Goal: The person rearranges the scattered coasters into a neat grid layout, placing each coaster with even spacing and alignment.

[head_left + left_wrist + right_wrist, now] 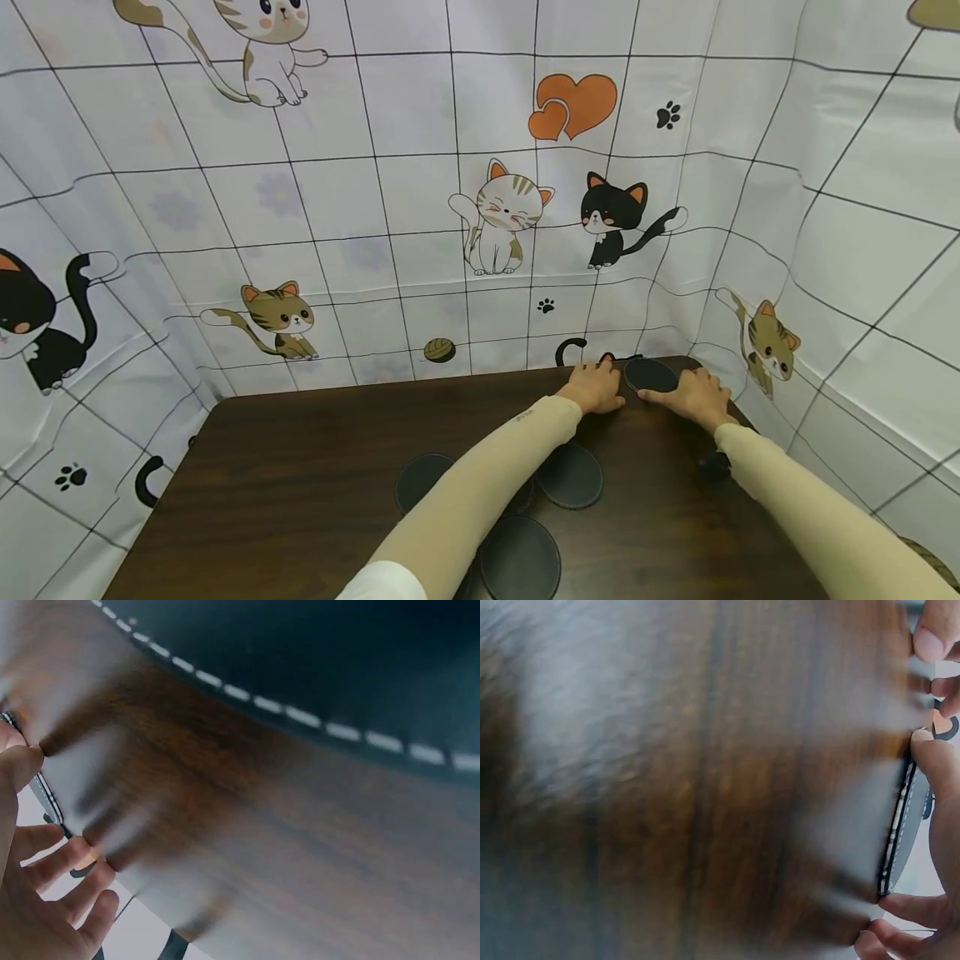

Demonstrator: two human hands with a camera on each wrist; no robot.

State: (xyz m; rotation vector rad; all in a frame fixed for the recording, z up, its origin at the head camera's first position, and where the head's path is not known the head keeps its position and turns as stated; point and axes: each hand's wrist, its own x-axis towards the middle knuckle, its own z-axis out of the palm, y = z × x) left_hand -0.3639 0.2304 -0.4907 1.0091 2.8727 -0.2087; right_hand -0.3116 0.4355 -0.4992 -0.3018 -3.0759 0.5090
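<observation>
In the head view, a round dark coaster [649, 375] lies at the table's far right corner. My right hand [697, 398] spans it, thumb and a finger at opposite sides of its rim. The right wrist view shows the coaster's stitched edge [901, 825] between that thumb and finger. Just left of it, my left hand [595, 388] rests on the table with fingers spread, holding nothing. Closer in lie several similar round coasters: one on the left [422, 479], one on the right [572, 477] and one in front [520, 558]. My left forearm hides others in part.
The dark brown wooden table [300, 467] ends at a white curtain [405, 208] printed with cats and grid lines, which hangs behind and along both sides. A small black object [714, 467] shows beneath my right wrist.
</observation>
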